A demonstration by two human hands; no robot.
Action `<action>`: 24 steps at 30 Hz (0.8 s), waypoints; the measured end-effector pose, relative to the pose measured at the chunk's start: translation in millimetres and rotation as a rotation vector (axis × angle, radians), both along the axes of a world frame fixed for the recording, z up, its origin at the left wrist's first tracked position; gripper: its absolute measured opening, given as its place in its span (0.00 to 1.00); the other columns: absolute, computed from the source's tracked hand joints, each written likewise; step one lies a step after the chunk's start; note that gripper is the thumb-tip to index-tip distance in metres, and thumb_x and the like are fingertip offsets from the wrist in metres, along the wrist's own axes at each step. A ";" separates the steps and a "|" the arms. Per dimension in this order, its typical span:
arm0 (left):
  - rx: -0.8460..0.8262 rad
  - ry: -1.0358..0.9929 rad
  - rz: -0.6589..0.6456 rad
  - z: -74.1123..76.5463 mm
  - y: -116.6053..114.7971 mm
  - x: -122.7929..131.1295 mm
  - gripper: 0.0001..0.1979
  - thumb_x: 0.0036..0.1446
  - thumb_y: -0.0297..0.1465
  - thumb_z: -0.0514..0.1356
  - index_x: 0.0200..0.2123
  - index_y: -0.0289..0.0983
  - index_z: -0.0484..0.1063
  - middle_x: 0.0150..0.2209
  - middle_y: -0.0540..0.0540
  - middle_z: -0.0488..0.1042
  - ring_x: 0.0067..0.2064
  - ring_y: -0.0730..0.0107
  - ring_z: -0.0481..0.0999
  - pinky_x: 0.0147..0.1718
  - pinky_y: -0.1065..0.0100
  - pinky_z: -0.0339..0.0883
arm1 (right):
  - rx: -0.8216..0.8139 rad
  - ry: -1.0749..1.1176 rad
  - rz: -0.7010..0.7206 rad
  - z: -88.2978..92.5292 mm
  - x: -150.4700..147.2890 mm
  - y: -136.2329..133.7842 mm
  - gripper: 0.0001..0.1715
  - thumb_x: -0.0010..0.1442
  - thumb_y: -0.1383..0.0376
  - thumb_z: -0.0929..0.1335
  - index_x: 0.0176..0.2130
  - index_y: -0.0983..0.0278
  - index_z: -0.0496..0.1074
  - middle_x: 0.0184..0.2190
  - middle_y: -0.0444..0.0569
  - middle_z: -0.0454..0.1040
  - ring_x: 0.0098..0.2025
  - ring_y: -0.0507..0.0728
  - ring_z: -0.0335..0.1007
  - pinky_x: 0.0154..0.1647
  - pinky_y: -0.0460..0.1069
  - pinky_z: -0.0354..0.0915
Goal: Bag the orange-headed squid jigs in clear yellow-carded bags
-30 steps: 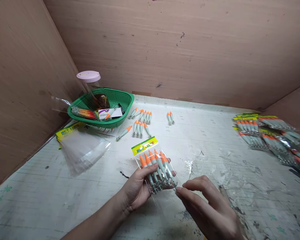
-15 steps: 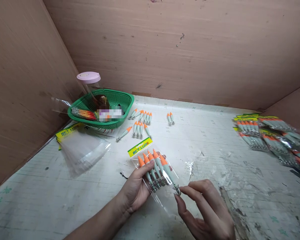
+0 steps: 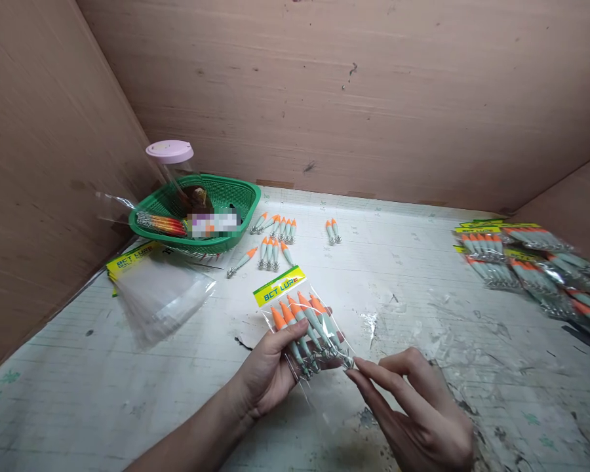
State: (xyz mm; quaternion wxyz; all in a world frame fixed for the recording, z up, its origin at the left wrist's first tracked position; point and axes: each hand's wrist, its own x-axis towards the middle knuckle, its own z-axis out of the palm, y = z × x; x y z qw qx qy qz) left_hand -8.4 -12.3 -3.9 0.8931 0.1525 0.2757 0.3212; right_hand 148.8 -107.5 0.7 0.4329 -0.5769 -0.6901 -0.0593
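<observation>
I hold the clear packet (image 3: 278, 286) just below the centre of my remote view, my left hand (image 3: 271, 364) grasping it, thumb across its front. At its 4 o'clock, my right hand (image 3: 413, 406) pinches the hooked tail of the rightmost lure (image 3: 328, 321) between thumb and forefinger. Around the packet, loose lures (image 3: 270, 253) lie near 12, the green basket (image 3: 229, 191) between 10 and 11, filled packets (image 3: 526, 269) between 2 and 3.
</observation>
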 end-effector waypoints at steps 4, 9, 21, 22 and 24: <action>0.012 0.020 -0.019 3.4 -1.5 0.7 0.14 0.57 0.27 0.58 0.47 0.29 0.72 0.39 0.35 0.78 0.43 0.52 0.78 0.39 0.55 0.74 | 0.008 0.061 -0.040 5.0 -2.2 4.5 0.08 0.55 0.73 0.68 0.38 0.64 0.71 0.28 0.46 0.67 0.29 0.52 0.67 0.26 0.46 0.66; 0.022 0.135 0.081 0.7 -5.4 5.1 0.15 0.50 0.29 0.66 0.42 0.31 0.73 0.37 0.39 0.79 0.38 0.54 0.79 0.36 0.60 0.75 | -0.060 0.046 0.066 2.2 -8.7 8.3 0.10 0.57 0.74 0.65 0.40 0.65 0.69 0.31 0.49 0.71 0.33 0.53 0.71 0.32 0.46 0.70; 0.020 0.210 0.125 -7.6 -8.0 7.2 0.15 0.41 0.29 0.70 0.34 0.32 0.74 0.29 0.45 0.78 0.32 0.66 0.78 0.36 0.66 0.72 | 0.000 0.046 0.076 -9.9 -16.9 7.7 0.15 0.57 0.77 0.66 0.44 0.65 0.67 0.32 0.49 0.72 0.33 0.52 0.71 0.33 0.46 0.70; 0.024 0.213 0.135 -7.9 -8.6 7.5 0.15 0.40 0.28 0.70 0.34 0.32 0.74 0.29 0.46 0.78 0.32 0.68 0.78 0.37 0.67 0.72 | -0.009 0.064 0.063 -10.4 -17.3 7.3 0.14 0.57 0.77 0.65 0.43 0.65 0.67 0.31 0.49 0.71 0.33 0.52 0.71 0.33 0.46 0.70; 0.040 0.216 0.157 -7.9 -9.1 8.0 0.15 0.38 0.28 0.71 0.33 0.33 0.75 0.30 0.47 0.78 0.32 0.71 0.76 0.37 0.70 0.71 | -0.012 0.091 0.017 -11.9 -18.5 6.0 0.13 0.57 0.76 0.65 0.42 0.65 0.67 0.31 0.48 0.71 0.32 0.52 0.70 0.33 0.45 0.69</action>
